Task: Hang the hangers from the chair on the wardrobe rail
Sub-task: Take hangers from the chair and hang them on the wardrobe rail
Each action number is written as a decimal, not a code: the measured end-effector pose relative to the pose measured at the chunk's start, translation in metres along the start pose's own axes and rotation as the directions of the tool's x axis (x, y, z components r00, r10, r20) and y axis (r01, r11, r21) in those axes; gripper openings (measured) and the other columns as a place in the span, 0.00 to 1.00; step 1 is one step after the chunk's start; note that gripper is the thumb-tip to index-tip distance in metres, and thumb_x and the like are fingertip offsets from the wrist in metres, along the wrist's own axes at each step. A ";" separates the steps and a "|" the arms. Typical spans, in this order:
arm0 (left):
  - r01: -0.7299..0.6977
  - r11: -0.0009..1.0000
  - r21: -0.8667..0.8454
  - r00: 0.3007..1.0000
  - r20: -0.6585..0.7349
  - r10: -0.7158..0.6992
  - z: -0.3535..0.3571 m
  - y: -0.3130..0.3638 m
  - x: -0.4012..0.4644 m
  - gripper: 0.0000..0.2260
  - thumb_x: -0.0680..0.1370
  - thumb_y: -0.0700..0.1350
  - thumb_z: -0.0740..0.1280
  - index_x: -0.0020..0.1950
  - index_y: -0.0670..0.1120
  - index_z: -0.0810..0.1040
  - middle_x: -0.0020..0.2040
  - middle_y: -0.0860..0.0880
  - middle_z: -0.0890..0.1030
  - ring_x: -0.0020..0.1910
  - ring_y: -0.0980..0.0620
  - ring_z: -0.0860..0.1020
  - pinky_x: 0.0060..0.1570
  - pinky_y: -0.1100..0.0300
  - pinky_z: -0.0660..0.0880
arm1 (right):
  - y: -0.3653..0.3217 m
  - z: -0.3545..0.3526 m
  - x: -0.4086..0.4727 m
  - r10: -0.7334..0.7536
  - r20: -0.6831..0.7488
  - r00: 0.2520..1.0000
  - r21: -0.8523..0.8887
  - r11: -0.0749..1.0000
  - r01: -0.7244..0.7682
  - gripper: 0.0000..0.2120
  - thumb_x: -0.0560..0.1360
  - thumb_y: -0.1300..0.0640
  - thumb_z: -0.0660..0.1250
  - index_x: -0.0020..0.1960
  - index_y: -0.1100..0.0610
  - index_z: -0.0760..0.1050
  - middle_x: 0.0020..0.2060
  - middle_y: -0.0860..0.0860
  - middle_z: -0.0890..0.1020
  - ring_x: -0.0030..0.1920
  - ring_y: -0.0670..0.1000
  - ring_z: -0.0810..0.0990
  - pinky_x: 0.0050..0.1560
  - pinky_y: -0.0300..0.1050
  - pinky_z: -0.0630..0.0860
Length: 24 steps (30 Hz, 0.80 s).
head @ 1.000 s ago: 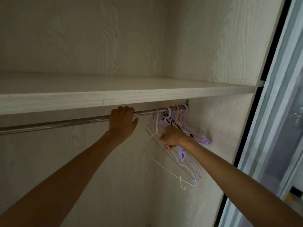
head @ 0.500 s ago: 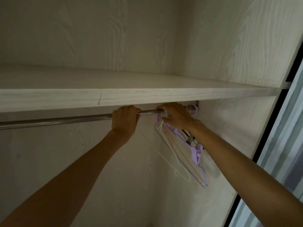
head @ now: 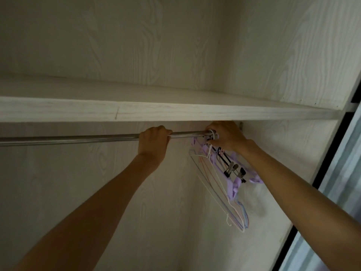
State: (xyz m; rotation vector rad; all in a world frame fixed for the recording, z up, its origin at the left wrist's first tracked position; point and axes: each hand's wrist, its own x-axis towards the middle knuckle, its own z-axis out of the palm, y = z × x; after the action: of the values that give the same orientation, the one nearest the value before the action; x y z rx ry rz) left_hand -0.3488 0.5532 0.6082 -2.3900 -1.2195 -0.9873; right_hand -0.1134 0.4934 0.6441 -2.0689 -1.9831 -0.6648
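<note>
- The wardrobe rail (head: pixel 78 138), a bare metal bar, runs from 9 o'clock across to about 2 o'clock, just under the front edge of the pale wooden shelf (head: pixel 156 113).
- The left hand (head: pixel 153 142) sits a little left of centre, near 12 o'clock, its fingers curled over the top of the rail and gripping it; the forearm drops away toward 7 o'clock.
- The hangers (head: pixel 220 173) hang bunched at the rail's right end, toward 2 o'clock: thin wire ones in white, pink and blue, lilac plastic ones, and a black one with metal clips. Their hooks are over the rail; their bodies slant down toward 4 o'clock, close to the wardrobe's side wall (head: pixel 283 153).
- The right hand (head: pixel 226 136) is at the hooks, touching them right against the rail, fingers bent around the cluster; whether it pinches one hook or clasps several cannot be told. Its forearm stretches down toward 4 o'clock.
- The sliding door frame (head: pixel 332 163) stands at the 3 o'clock edge.
</note>
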 end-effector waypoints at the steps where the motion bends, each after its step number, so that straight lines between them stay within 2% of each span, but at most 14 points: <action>1: -0.001 1.000 0.003 1.000 0.000 0.001 0.000 0.000 0.000 0.14 0.82 0.48 0.57 0.66 0.53 0.73 0.57 0.50 0.79 0.53 0.49 0.78 0.42 0.60 0.66 | 0.002 0.001 0.000 0.005 0.005 1.000 -0.005 1.000 -0.005 0.21 0.71 0.50 0.71 0.63 0.53 0.75 0.57 0.51 0.80 0.56 0.52 0.77 0.53 0.43 0.69; 6: 0.020 0.999 -0.031 0.999 0.028 -0.019 -0.001 0.004 -0.001 0.15 0.82 0.46 0.57 0.67 0.52 0.72 0.58 0.49 0.79 0.54 0.49 0.77 0.44 0.60 0.69 | 0.002 -0.003 -0.012 0.043 0.075 0.996 -0.036 0.999 -0.041 0.30 0.73 0.45 0.67 0.71 0.51 0.64 0.68 0.52 0.70 0.68 0.53 0.68 0.65 0.47 0.64; 8: 0.011 0.999 -0.049 0.996 0.088 -0.006 -0.002 0.003 -0.003 0.16 0.82 0.45 0.57 0.69 0.50 0.70 0.63 0.48 0.77 0.58 0.49 0.76 0.54 0.58 0.70 | -0.004 -0.010 -0.028 0.057 0.063 0.996 -0.012 0.998 -0.057 0.30 0.73 0.46 0.67 0.72 0.52 0.63 0.70 0.52 0.68 0.69 0.54 0.65 0.65 0.48 0.62; 10: -0.024 0.999 -0.039 0.992 0.124 0.029 0.000 0.003 -0.014 0.20 0.81 0.45 0.58 0.73 0.49 0.64 0.72 0.48 0.68 0.69 0.48 0.67 0.70 0.54 0.60 | -0.011 -0.016 -0.050 0.038 0.029 0.999 0.027 0.999 -0.039 0.25 0.74 0.50 0.67 0.69 0.54 0.67 0.67 0.53 0.70 0.66 0.56 0.67 0.64 0.47 0.63; 11: -0.047 0.998 -0.049 0.992 0.117 0.053 0.000 0.006 -0.024 0.23 0.80 0.44 0.60 0.74 0.49 0.61 0.75 0.48 0.63 0.73 0.48 0.62 0.74 0.53 0.54 | -0.015 -0.021 -0.069 0.026 0.001 1.000 0.050 0.998 -0.026 0.22 0.74 0.53 0.67 0.66 0.54 0.71 0.65 0.54 0.73 0.64 0.56 0.70 0.61 0.47 0.65; 12: -0.056 0.995 -0.077 0.995 0.083 0.062 -0.001 0.007 -0.035 0.25 0.79 0.44 0.61 0.75 0.49 0.60 0.76 0.48 0.60 0.75 0.48 0.59 0.74 0.52 0.52 | -0.019 -0.024 -0.086 -0.008 -0.032 0.999 0.070 0.998 0.010 0.18 0.73 0.56 0.68 0.63 0.55 0.75 0.62 0.54 0.75 0.62 0.57 0.72 0.58 0.46 0.67; 13: -0.063 0.990 -0.127 0.996 0.048 0.069 -0.002 0.008 -0.047 0.25 0.78 0.43 0.63 0.74 0.49 0.62 0.75 0.48 0.61 0.74 0.47 0.59 0.74 0.52 0.54 | -0.023 -0.025 -0.101 -0.035 -0.060 0.998 0.089 0.995 0.040 0.15 0.72 0.59 0.68 0.59 0.55 0.78 0.59 0.54 0.78 0.59 0.56 0.74 0.55 0.47 0.70; 15: -0.091 0.960 -0.266 0.993 0.045 0.107 -0.008 0.024 -0.072 0.22 0.77 0.43 0.64 0.71 0.49 0.67 0.71 0.48 0.69 0.69 0.48 0.67 0.68 0.54 0.63 | -0.036 -0.030 -0.146 -0.009 -0.083 0.996 0.128 0.992 0.020 0.10 0.71 0.61 0.69 0.51 0.55 0.81 0.52 0.51 0.80 0.53 0.53 0.76 0.50 0.47 0.73; 18: -0.042 0.893 -0.449 0.973 0.185 0.139 -0.017 0.051 -0.109 0.16 0.78 0.45 0.63 0.65 0.49 0.73 0.61 0.49 0.78 0.57 0.49 0.77 0.56 0.54 0.74 | -0.058 -0.032 -0.204 0.106 -0.063 0.992 0.164 0.982 -0.095 0.07 0.73 0.59 0.67 0.47 0.51 0.82 0.47 0.46 0.80 0.50 0.47 0.76 0.48 0.46 0.75; 21: -0.053 0.858 -0.510 0.927 0.296 0.233 -0.024 0.086 -0.149 0.12 0.78 0.47 0.61 0.61 0.51 0.76 0.56 0.51 0.81 0.53 0.49 0.79 0.52 0.58 0.74 | -0.078 -0.029 -0.270 0.244 0.053 0.968 0.171 0.953 -0.249 0.08 0.75 0.56 0.65 0.51 0.49 0.80 0.47 0.44 0.79 0.49 0.43 0.76 0.46 0.38 0.73; 24: -0.081 0.810 -0.581 0.865 0.363 0.347 -0.028 0.131 -0.190 0.12 0.78 0.47 0.61 0.60 0.53 0.76 0.56 0.53 0.81 0.54 0.50 0.79 0.54 0.61 0.72 | -0.088 -0.025 -0.346 0.383 0.257 0.887 0.184 0.882 -0.434 0.09 0.77 0.55 0.62 0.51 0.47 0.79 0.46 0.43 0.80 0.46 0.42 0.76 0.44 0.34 0.70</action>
State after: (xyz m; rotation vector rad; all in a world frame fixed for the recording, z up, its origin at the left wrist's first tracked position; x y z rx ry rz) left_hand -0.3352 0.3450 0.5060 -3.2826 -0.8054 -0.7989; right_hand -0.2040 0.1803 0.4963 -2.3752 -1.5349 -0.1175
